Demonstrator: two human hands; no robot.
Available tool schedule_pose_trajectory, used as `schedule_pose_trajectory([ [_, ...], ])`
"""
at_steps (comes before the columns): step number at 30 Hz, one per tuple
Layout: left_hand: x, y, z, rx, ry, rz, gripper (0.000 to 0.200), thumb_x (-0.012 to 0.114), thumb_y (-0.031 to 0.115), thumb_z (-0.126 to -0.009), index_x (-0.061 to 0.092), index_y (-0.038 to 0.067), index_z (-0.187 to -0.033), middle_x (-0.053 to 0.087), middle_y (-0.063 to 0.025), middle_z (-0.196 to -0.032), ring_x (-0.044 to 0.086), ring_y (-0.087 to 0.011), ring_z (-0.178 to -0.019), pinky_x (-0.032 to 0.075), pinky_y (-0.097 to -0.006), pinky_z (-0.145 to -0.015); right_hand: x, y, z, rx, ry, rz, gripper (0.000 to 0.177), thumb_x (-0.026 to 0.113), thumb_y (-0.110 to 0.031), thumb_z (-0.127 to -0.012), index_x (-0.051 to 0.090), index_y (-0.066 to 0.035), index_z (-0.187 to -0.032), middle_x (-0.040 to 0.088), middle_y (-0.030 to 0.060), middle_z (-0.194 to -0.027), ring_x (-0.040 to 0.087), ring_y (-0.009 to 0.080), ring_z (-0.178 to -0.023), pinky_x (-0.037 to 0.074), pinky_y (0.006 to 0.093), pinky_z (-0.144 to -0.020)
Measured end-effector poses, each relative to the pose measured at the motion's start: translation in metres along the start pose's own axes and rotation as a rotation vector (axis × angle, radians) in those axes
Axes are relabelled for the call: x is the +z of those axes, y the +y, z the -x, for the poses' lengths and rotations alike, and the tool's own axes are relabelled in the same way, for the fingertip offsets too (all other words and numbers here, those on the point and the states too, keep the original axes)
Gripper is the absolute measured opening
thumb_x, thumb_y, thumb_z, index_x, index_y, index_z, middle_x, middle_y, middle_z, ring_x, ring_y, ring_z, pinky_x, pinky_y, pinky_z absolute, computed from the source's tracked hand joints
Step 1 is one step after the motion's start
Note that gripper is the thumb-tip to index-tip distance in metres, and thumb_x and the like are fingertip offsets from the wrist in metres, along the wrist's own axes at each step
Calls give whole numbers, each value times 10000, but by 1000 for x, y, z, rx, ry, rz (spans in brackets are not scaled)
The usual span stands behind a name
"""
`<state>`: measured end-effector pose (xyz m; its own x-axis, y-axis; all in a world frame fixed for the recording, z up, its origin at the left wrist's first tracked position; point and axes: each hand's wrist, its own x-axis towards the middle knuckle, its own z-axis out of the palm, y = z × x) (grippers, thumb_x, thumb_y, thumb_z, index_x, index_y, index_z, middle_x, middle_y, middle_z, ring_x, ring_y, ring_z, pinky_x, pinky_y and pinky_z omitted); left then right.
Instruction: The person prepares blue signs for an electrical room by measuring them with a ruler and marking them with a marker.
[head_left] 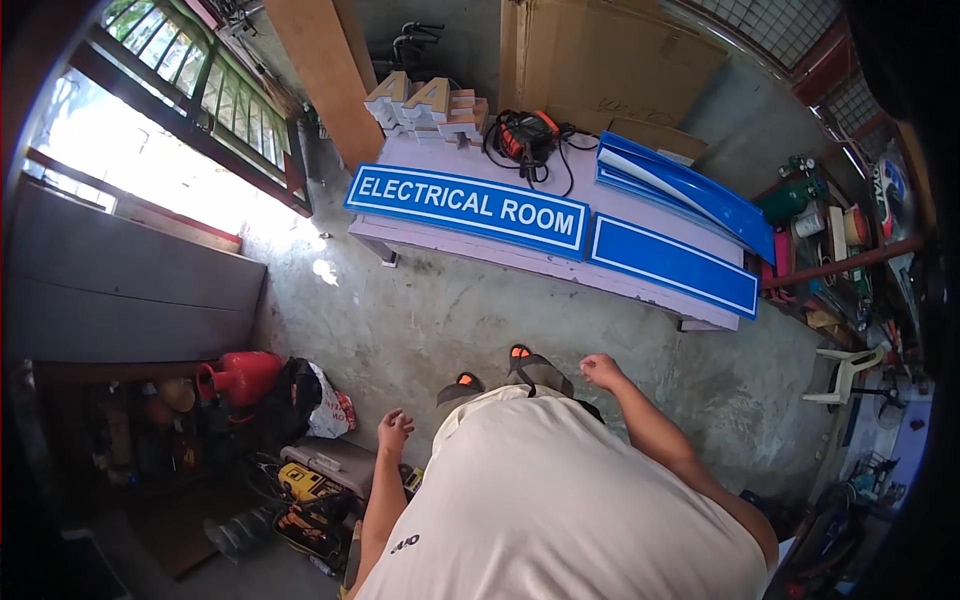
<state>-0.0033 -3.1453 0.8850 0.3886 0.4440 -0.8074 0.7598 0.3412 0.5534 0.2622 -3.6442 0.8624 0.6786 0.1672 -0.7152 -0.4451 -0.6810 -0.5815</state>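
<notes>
My left hand (395, 430) hangs in the air at my left side, fingers loosely bent and nothing in it. Out in front of my right hip, my right hand (602, 370) is also bare, with its fingers slightly curled. Neither hand touches anything. Ahead, a long blue sign (470, 207) reading "ELECTRICAL ROOM" lies along the front of a pale purple table (420, 152). Beside its right end is a blue panel (672, 265) with a white border and no lettering. Behind that panel are stacked blue sheets (690, 195).
White block letters (430, 100) and an orange-black corded tool (525, 135) sit at the table's back. Left of me are a red tank (240, 383), a plastic bag (330, 405) and a yellow machine (308, 484). A white chair (845, 372) and cluttered shelves stand at right.
</notes>
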Motion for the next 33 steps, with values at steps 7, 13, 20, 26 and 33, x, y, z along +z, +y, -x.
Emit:
schedule_pose_trajectory([
  [7, 37, -1, 29, 27, 27, 46, 385, 604, 242, -1035, 572, 78, -1382, 748, -87, -1064, 707, -167, -845, 491, -307, -721, -30, -6, -20, 39, -81, 78, 236, 645, -182, -982, 707, -10, -1132, 759, 104, -964, 717, 182, -789, 590, 332, -718],
  [13, 54, -30, 48, -12, 32, 37, 388, 593, 248, -1046, 562, 81, -1394, 750, -82, -1071, 711, -174, -862, 489, -310, -730, -48, -11, -31, 12, -100, 101, 236, 648, -181, -983, 708, -9, -1134, 756, 103, -955, 717, 178, -809, 591, 329, -721],
  [20, 58, -42, 58, -66, 43, 10, 408, 596, 253, -1046, 549, 75, -1411, 746, -104, -1095, 717, -194, -877, 503, -332, -757, -54, -2, -37, -6, -115, 100, 241, 650, -172, -980, 711, -2, -1139, 757, 111, -976, 728, 185, -850, 598, 329, -725],
  [26, 62, -21, 48, 0, 33, 22, 405, 606, 259, -1042, 557, 75, -1400, 746, -99, -1091, 714, -184, -874, 503, -322, -754, -60, 1, -29, 38, -124, 135, 244, 646, -171, -979, 710, 3, -1137, 760, 117, -991, 737, 191, -870, 604, 332, -741],
  [33, 67, 0, 46, 56, 10, -24, 407, 607, 287, -1041, 554, 106, -1402, 748, -78, -1101, 725, -177, -882, 507, -289, -735, -58, 9, -33, 2, -114, 128, 253, 648, -187, -977, 713, -2, -1137, 769, 111, -972, 738, 188, -833, 593, 331, -724],
])
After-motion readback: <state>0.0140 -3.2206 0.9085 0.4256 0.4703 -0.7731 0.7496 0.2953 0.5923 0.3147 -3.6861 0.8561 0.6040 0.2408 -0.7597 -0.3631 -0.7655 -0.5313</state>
